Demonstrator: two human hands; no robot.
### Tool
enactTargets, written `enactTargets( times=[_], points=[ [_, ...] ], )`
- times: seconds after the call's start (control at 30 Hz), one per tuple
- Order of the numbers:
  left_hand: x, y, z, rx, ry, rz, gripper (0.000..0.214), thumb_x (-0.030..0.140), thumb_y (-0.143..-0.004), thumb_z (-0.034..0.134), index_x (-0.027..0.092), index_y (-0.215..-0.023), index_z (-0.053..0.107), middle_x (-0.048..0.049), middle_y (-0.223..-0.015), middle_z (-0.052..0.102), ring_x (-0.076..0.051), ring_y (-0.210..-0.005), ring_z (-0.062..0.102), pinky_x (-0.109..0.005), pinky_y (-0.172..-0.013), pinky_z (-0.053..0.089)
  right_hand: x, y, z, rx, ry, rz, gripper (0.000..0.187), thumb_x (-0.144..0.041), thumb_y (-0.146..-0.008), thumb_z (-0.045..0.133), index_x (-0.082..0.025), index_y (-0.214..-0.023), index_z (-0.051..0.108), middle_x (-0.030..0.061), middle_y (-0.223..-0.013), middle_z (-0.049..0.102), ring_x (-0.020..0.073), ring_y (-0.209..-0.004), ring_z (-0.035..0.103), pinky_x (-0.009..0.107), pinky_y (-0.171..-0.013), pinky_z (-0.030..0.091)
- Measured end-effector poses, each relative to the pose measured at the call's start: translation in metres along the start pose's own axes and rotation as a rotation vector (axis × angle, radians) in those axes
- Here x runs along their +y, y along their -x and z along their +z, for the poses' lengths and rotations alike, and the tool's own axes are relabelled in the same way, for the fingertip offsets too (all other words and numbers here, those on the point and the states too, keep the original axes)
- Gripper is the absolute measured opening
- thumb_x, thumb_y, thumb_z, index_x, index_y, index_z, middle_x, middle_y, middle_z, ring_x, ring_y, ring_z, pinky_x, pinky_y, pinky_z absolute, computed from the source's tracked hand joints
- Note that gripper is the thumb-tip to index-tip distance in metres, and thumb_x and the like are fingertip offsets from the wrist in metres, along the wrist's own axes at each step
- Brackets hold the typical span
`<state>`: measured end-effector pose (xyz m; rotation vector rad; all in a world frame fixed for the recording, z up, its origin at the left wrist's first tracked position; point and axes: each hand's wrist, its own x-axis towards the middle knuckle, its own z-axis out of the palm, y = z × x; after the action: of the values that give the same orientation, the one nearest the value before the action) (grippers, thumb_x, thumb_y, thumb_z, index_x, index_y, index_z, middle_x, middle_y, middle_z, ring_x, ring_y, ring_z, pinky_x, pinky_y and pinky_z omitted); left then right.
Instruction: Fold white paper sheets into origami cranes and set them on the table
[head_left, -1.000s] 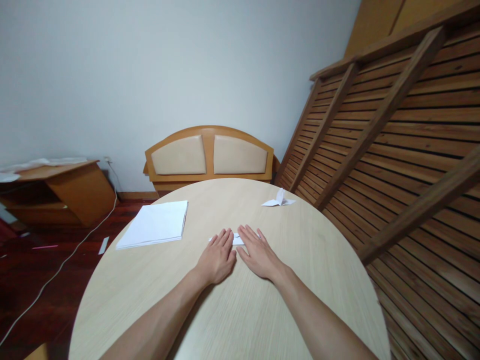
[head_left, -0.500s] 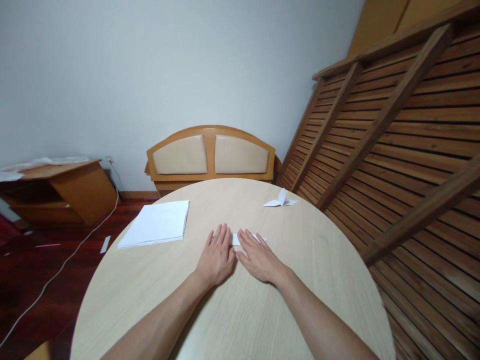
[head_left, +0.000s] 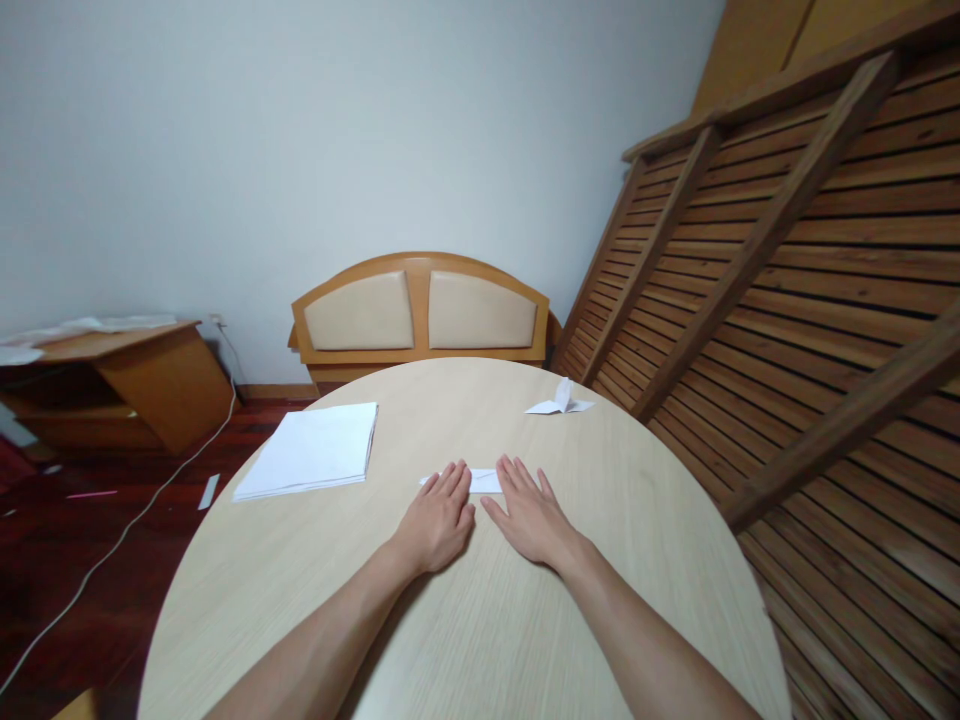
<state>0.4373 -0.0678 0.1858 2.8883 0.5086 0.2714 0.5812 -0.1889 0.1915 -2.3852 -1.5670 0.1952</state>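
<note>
A narrow folded strip of white paper (head_left: pixel 484 481) lies flat near the middle of the round table (head_left: pixel 480 620). Over its left part rests my left hand (head_left: pixel 441 518), fingers stretched out flat; a small tip of paper shows past it on the left. My right hand (head_left: pixel 529 510) lies palm down on the right end of the strip, its fingers spread a little. Between the two hands the strip's middle shows, with a fold line on it. The paper under the fingers is hidden.
A stack of white paper sheets (head_left: pixel 311 450) lies at the table's left edge. Far right on the table stands a folded white paper figure (head_left: pixel 561 398). Wooden slatted panels (head_left: pixel 795 280) lean at the right. A headboard (head_left: pixel 420 305) is behind the table, a low desk (head_left: pixel 165 390) at the left.
My right hand has slid a little to the right along the paper strip. My left hand has shifted slightly, and the strip's left tip now shows beyond it.
</note>
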Motion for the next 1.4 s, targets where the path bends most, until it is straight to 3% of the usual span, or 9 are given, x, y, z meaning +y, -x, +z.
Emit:
enactTargets(
  times=[0.13,0.27,0.43,0.6,0.77,1.0,1.4],
  points=[
    [0.001,0.0,-0.002,-0.019,-0.003,-0.003,0.058,0.031,-0.1,0.032,0.005,-0.152,0.033,-0.0159,-0.16,0.027,-0.027,-0.149,0.023,-0.048,-0.121,0.024,0.0,-0.002,0.0,0.085,-0.031,-0.038,0.065,-0.046,-0.099,0.038,-0.011,-0.153,0.032,0.0139,-0.159,0.031,0.0297,-0.15,0.02,0.054,-0.121,0.01],
    [0.0,0.001,-0.002,-0.014,0.011,0.009,0.058,0.031,-0.1,0.033,0.008,-0.152,0.032,-0.0148,-0.159,0.027,-0.026,-0.149,0.022,-0.048,-0.121,0.024,0.0,-0.002,0.0,0.037,-0.1,-0.23,0.053,-0.037,-0.103,0.034,-0.021,-0.153,0.034,0.0045,-0.159,0.034,0.0228,-0.15,0.021,0.049,-0.122,0.013],
    [-0.001,0.001,0.0,0.016,0.028,0.003,0.056,0.032,-0.099,0.036,0.009,-0.15,0.037,-0.0151,-0.158,0.032,-0.028,-0.148,0.027,-0.05,-0.119,0.027,0.005,-0.003,0.001,0.018,-0.133,-0.26,0.049,-0.035,-0.104,0.034,-0.025,-0.151,0.039,0.0038,-0.157,0.038,0.0254,-0.149,0.025,0.054,-0.12,0.015],
    [-0.003,0.001,-0.001,0.154,0.089,0.029,0.046,0.03,-0.094,0.049,0.014,-0.138,0.051,-0.0144,-0.147,0.051,-0.029,-0.138,0.044,-0.049,-0.114,0.036,0.007,-0.006,-0.002,0.107,-0.143,-0.293,0.04,-0.032,-0.101,0.045,-0.028,-0.141,0.054,0.0047,-0.147,0.052,0.0266,-0.139,0.042,0.054,-0.116,0.025],
    [-0.01,0.0,-0.004,0.264,0.187,0.06,0.027,0.021,-0.087,0.058,0.018,-0.114,0.059,-0.0112,-0.117,0.069,-0.026,-0.108,0.063,-0.042,-0.097,0.049,0.008,-0.009,-0.004,0.207,-0.149,-0.376,0.025,-0.027,-0.097,0.056,-0.028,-0.117,0.072,0.0048,-0.125,0.069,0.0227,-0.117,0.059,0.044,-0.105,0.039],
    [-0.015,-0.001,-0.005,0.295,0.269,0.076,0.008,0.024,-0.091,0.057,0.021,-0.096,0.062,-0.0092,-0.116,0.067,-0.025,-0.109,0.06,-0.041,-0.097,0.047,0.004,-0.009,-0.004,0.233,-0.196,-0.345,0.023,-0.028,-0.098,0.056,-0.027,-0.113,0.073,0.0049,-0.124,0.07,0.0216,-0.113,0.059,0.04,-0.099,0.043],
    [-0.014,0.002,-0.008,0.31,0.295,0.069,0.006,0.022,-0.089,0.061,0.02,-0.093,0.065,-0.0075,-0.113,0.066,-0.023,-0.11,0.057,-0.039,-0.097,0.047,0.004,-0.008,-0.003,0.265,-0.27,-0.373,0.024,-0.026,-0.097,0.056,-0.027,-0.112,0.074,0.0053,-0.121,0.07,0.0216,-0.112,0.058,0.039,-0.098,0.045]
  ],
)
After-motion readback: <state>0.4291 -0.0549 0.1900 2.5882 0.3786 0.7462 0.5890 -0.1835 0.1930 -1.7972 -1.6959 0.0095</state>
